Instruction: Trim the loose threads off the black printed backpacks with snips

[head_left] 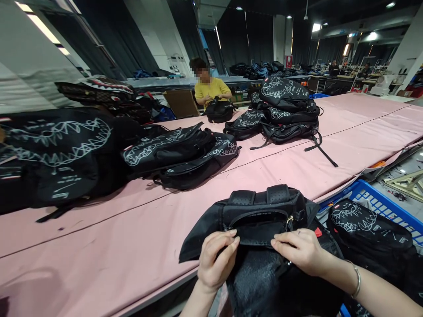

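A black backpack (261, 264) lies over the near edge of the table, its padded straps (259, 197) facing up at the far end. Its top opening (257, 219) gapes, and dark lining shows inside. My left hand (218, 257) pinches the near edge of that opening on the left side. On the right side of the same edge, the fingers of my right hand (299, 248) are closed on the fabric. A gold-coloured zipper pull (290, 220) hangs just beyond my right fingertips. The lower part of the backpack drops below the table edge toward me.
A pink-covered table (139, 246) stretches across the view. Black backpacks with white scribble prints lie in a left heap (62, 154), a middle pair (178, 154) and a stack (286, 110). A blue crate (383, 200) holds more at right. Across the table, a person in yellow (214, 90) handles a black bag.
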Motion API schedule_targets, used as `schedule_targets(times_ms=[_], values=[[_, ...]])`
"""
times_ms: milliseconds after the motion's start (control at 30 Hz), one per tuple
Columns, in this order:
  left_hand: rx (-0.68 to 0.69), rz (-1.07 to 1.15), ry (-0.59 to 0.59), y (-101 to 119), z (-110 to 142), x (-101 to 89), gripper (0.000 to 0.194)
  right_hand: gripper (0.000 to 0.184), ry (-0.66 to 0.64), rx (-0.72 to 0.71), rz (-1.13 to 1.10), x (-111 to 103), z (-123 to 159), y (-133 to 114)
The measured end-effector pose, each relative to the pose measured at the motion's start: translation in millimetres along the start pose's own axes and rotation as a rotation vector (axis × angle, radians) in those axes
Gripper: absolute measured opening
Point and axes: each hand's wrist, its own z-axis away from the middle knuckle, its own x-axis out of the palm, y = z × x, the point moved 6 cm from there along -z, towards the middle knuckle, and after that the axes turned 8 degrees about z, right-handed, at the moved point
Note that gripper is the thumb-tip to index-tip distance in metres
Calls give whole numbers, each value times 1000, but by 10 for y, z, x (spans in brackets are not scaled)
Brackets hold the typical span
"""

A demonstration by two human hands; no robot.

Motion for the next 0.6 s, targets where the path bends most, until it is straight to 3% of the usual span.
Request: schedule_targets(times_ms=[233, 400, 600], values=[[-50, 44, 48, -4, -4, 5, 35, 9, 146, -22, 23, -1, -23, -24], [-24, 65, 6, -17, 4, 15, 31, 15, 112, -5, -19, 37, -16, 6], [-101, 120, -202, 40, -394, 43, 25, 18, 121, -4, -44, 44, -98, 24]])
